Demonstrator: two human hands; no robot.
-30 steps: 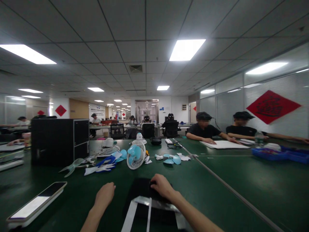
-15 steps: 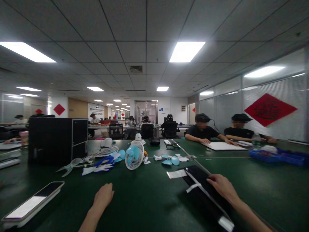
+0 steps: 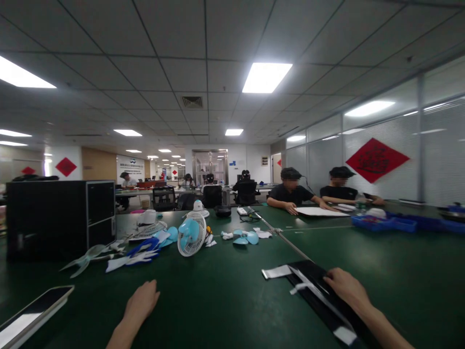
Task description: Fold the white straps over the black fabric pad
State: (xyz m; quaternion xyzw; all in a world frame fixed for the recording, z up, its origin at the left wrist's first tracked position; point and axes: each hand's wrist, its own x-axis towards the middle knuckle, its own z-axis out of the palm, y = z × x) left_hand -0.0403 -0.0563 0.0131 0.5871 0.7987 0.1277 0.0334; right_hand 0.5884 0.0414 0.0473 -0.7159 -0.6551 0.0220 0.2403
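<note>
My right hand (image 3: 348, 291) has its fingers curled at the right edge of a flat black piece (image 3: 308, 271) with white strips along it. The exact kind of this black piece cannot be made out. It lies on the green table, with a white tab sticking out at its far left corner and another white patch at its near end. My left hand (image 3: 141, 303) rests on the table in a loose fist, apart from other things, and nothing shows in it. Left of that hand lies a phone (image 3: 36, 310) on a pale block.
A small fan (image 3: 192, 235) with blue blades stands ahead, beside blue-white gloves (image 3: 136, 254) and loose blades (image 3: 245, 237). A black computer case (image 3: 47, 220) stands left. A metal rod (image 3: 276, 230) runs along the table. Two people sit at right near blue trays (image 3: 383, 223).
My view has turned right, so most things sit further left. The black piece, tilted before, lies flatter now, with my right hand still at its edge. My left hand keeps its loose fist.
</note>
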